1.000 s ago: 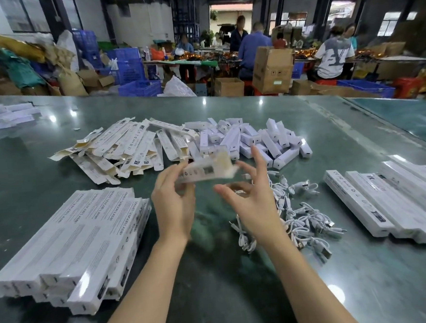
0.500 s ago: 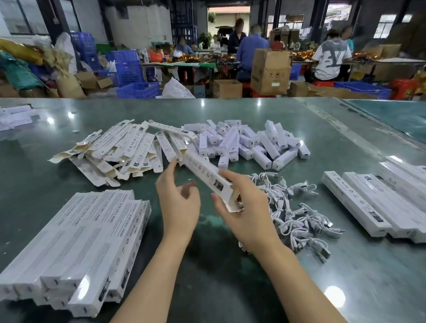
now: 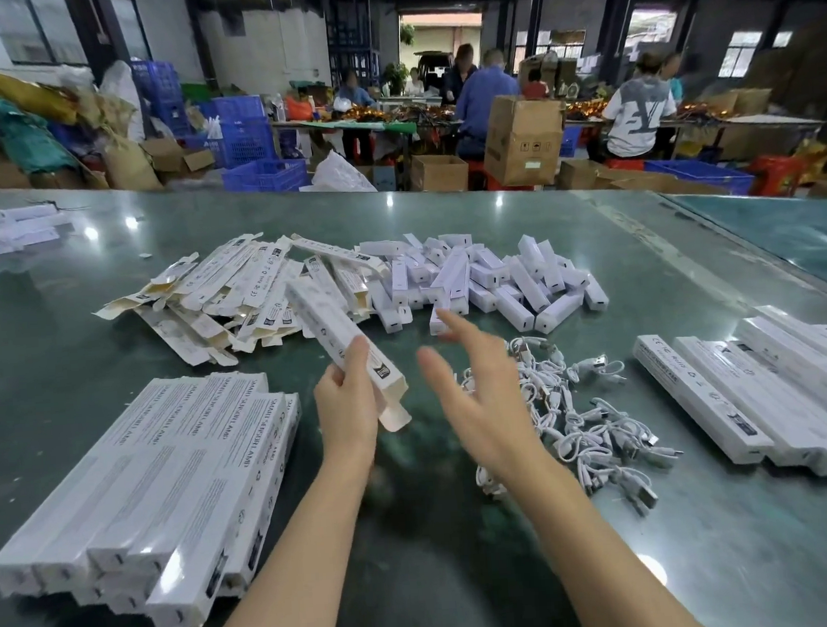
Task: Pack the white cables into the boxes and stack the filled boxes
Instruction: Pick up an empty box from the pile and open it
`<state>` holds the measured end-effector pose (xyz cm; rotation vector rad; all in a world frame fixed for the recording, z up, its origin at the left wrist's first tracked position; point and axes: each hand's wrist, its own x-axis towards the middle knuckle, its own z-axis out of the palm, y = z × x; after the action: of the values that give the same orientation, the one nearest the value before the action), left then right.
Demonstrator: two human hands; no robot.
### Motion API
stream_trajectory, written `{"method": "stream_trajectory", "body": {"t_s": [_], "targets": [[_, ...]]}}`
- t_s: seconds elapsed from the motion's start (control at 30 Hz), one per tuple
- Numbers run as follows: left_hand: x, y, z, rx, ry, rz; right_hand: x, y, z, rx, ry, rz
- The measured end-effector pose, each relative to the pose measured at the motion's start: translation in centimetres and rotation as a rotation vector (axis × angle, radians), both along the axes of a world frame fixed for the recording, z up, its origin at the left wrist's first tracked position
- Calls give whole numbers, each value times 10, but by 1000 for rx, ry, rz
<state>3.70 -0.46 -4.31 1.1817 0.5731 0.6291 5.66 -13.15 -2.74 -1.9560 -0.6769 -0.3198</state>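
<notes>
White cables [image 3: 568, 415] lie just beyond the spread right hand [image 3: 476, 397]

Dim hall, overhead-lamp glare on the glossy table [image 3: 569, 263], wide-angle edge bending, motion-blurred right hand [image 3: 481, 396].

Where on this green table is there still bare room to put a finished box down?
Bare tabletop shows in front between the two forearms, bordered by the stacked boxes on one side and the cable heap on the other. Another bare strip runs far right, beyond the small white boxes. The middle, around the flat cartons, is crowded.
</notes>
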Motion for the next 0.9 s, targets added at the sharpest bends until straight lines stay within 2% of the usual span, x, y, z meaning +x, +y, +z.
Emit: {"method": "stream_trajectory", "body": {"t_s": [0.03, 0.1, 0.13, 0.2, 0.47, 0.57, 0.63, 0.73, 0.9], "targets": [[1, 0, -1, 4, -1, 13, 11, 4, 5, -93, -1, -112], [2, -1, -2, 54, 15, 17, 36, 16, 14, -479, 69, -248], [2, -1, -3, 66, 14, 17, 47, 22, 16, -665, 109, -258], [2, -2, -3, 64, -9, 26, 64, 34, 18, -892, 130, -221], [2, -3, -5, 79, -44, 11, 100, 64, 19, -1265, 60, -236], [1, -3, -6, 72, -54, -11, 101, 60, 23, -1196, -68, -291], [1, -3, -6, 85, -59, -11, 95, 53, 25, -1051, -188, -329], [0, -3, -4, 76, -73, -11, 80, 31, 31, -674, -221, -329], [0, -2, 0, 31, -71, -6, 42, -9, 37, 40, -99, -271]]}}
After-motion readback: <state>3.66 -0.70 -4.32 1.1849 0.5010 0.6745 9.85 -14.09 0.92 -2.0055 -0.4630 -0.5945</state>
